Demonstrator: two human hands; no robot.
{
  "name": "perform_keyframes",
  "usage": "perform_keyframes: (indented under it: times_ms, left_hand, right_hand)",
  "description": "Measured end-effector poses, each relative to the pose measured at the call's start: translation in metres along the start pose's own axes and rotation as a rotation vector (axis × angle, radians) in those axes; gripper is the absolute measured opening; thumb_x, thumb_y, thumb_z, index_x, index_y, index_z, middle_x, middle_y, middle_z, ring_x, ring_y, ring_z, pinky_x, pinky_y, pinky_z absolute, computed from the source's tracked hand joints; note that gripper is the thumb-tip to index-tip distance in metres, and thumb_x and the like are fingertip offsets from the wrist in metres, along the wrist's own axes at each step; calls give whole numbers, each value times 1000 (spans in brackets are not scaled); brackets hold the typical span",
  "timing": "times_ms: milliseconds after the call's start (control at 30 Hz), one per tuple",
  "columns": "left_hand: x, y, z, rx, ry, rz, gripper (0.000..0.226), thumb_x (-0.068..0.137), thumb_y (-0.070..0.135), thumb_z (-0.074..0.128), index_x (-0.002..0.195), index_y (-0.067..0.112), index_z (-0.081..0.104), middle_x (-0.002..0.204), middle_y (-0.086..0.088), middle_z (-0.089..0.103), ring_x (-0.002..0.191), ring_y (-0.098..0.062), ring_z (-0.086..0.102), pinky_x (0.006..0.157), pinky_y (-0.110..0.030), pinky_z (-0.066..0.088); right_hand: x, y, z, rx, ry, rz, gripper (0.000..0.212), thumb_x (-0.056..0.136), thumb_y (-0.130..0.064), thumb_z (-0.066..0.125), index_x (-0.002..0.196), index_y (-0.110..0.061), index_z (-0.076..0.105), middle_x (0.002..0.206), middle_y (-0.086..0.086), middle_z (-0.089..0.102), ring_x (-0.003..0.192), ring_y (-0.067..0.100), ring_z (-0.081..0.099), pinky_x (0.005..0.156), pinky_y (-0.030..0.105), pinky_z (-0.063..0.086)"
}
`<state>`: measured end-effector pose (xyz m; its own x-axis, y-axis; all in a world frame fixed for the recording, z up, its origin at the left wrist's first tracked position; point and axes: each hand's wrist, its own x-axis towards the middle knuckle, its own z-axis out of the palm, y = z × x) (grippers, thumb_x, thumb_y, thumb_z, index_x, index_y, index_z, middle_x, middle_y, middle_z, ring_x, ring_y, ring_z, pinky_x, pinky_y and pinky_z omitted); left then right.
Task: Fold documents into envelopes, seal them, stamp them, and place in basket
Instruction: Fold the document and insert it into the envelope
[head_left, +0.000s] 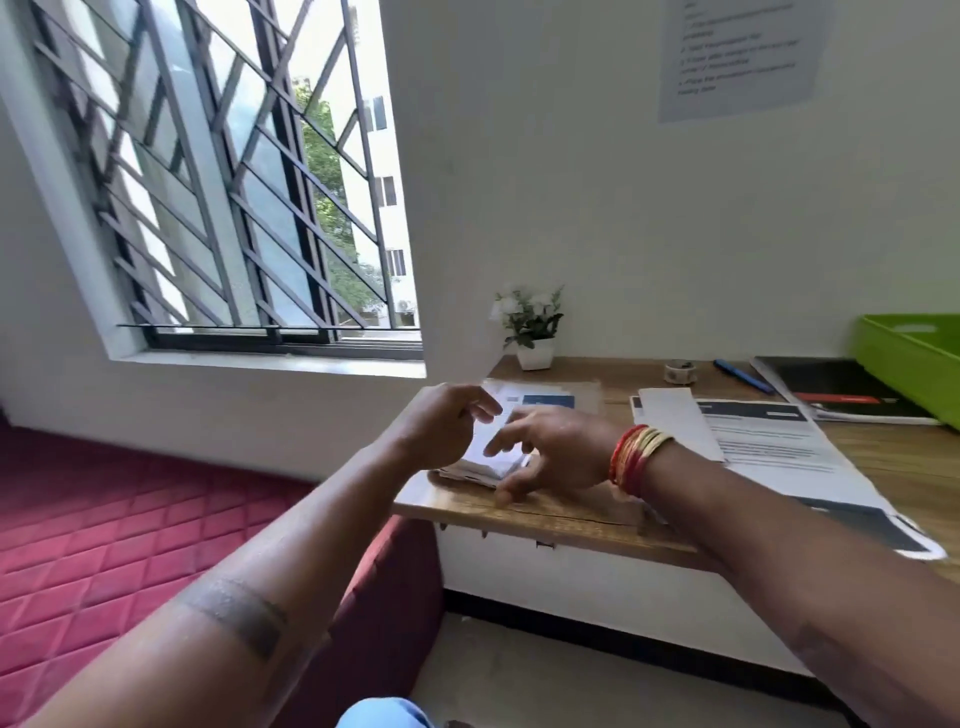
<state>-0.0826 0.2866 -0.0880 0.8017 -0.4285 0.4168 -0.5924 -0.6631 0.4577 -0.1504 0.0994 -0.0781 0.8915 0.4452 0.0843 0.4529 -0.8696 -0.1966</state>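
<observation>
Head camera: a person's two hands meet over a small stack of white envelopes (491, 460) at the left end of a wooden desk (571, 514). The left hand (447, 423) hovers with fingers loosely curled at the stack's left edge; whether it pinches a sheet cannot be told through the blur. The right hand (550, 449), bangles (636, 457) at its wrist, spreads straight fingers over the stack's near right corner, fingertips touching desk and paper, holding nothing.

The stack lies directly beneath and between both hands, its long axis running away from the person towards the wall. A folded document (680, 421) rests on printed sheets (779, 447) beyond the right wrist, nearer that hand. The green basket (914, 364) sits well apart, farther right again. Picking an envelope appears to be the step in hand.
</observation>
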Motion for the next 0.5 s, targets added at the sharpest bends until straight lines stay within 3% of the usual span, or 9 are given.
perform_keyframes:
  times_ms: [100,233,333,400,500]
  left_hand:
    - [-13,-5,-9,-9,-2,-37,53,86,-4,36,99,29,75,97,10,76,93,-1,70,91,-28,57]
    - [-22,-10,-15,-43,7,-52,55,82,-4,36,105,29,74,100,9,76,97,-3,70,94,-27,55]
    - [-24,-8,-18,-43,36,-33,42,92,3,46,114,30,70,111,8,74,105,-7,68,91,-19,50]
    - [-23,-6,-20,6,150,49,29,98,16,52,118,27,70,117,5,70,106,-12,64,88,-21,46]
    - [-23,3,-21,-22,462,165,26,98,27,57,121,22,67,119,-1,65,109,-20,60,93,-36,49]
  right_hand:
    - [7,-19,11,-66,45,-18,42,87,-54,68,123,-32,68,128,-10,54,115,9,50,99,27,43]
    - [11,-31,14,-21,195,3,15,93,-31,63,102,-26,74,105,-7,68,92,9,59,82,24,48]
    - [12,-32,8,100,279,107,7,89,-30,70,92,-24,70,92,-6,69,83,12,63,73,25,50]
    - [11,-31,0,235,357,146,11,87,-33,74,85,-25,66,83,-8,67,75,10,63,64,23,46]
    - [9,-34,-19,435,464,177,14,87,-32,73,85,-23,63,76,-4,68,65,12,64,59,28,50]
